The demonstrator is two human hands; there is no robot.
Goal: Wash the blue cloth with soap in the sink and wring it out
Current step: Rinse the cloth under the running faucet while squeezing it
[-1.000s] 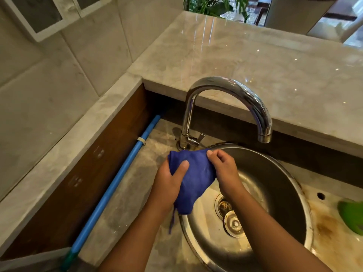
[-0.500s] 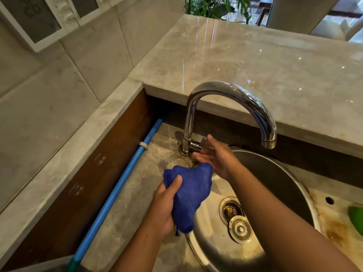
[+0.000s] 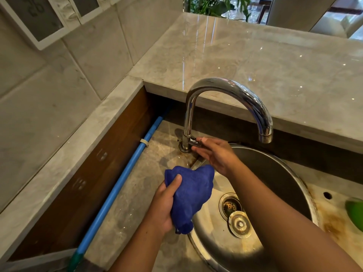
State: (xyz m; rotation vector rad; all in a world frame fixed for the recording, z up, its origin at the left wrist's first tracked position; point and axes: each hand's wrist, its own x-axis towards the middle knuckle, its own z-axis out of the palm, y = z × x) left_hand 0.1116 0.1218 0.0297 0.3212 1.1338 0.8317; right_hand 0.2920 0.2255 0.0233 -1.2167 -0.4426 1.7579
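Observation:
The blue cloth [image 3: 193, 195] is bunched up and hangs from my left hand [image 3: 164, 205], which grips it over the left rim of the round steel sink [image 3: 279, 173]. My right hand [image 3: 215, 154] reaches to the base of the chrome tap [image 3: 231, 95], with fingers closed around the small tap lever [image 3: 195, 142]. No water comes from the spout. The sink drain [image 3: 230, 206] is uncovered, and a loose metal strainer [image 3: 239, 224] lies beside it. No soap is in sight.
A blue pipe [image 3: 117, 185] runs along the wooden wall on the left. A raised marble counter [image 3: 255, 55] stands behind the tap. A green object [image 3: 355, 214] lies at the right edge, next to a small hole [image 3: 327, 195] in the stained counter.
My right hand let go of the cloth and moved up to the tap lever. My left hand now holds the cloth alone, slightly lower and nearer to me.

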